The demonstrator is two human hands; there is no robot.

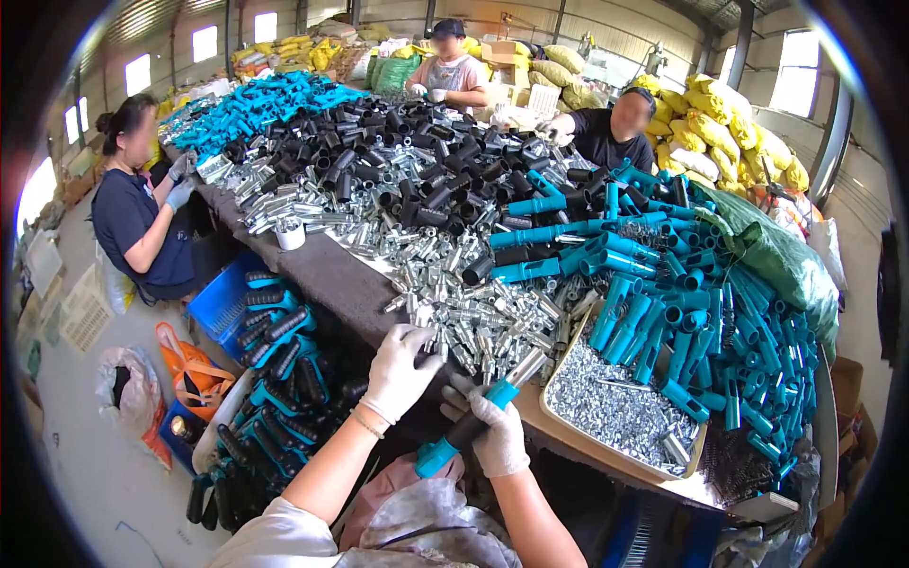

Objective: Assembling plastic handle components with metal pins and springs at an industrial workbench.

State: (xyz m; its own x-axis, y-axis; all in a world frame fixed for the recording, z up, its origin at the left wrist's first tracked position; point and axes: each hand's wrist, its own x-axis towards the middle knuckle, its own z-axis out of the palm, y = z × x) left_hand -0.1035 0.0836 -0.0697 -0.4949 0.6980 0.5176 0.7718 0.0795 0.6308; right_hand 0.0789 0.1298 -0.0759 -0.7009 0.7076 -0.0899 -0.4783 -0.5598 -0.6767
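My right hand (502, 439), in a white glove, is closed around a tube-shaped tool body (464, 431). It has teal ends, a black middle and a silver metal shaft pointing up and away to the right. My left hand (394, 375), also gloved, hovers at the table's near edge beside loose silver metal fittings (454, 301). Its fingers and thumb are bent and apart, and I see nothing held between them. To the right of the fittings, a shallow tray (547, 398) holds many small metal pieces.
Teal tubes (625, 327) cover the table's right side; black sleeves (440, 194) and teal parts (256, 118) fill its far side. Three co-workers stand around the table. Below left are teal-and-black assembled pieces (284, 327), a blue crate (216, 312) and an orange bag (189, 364).
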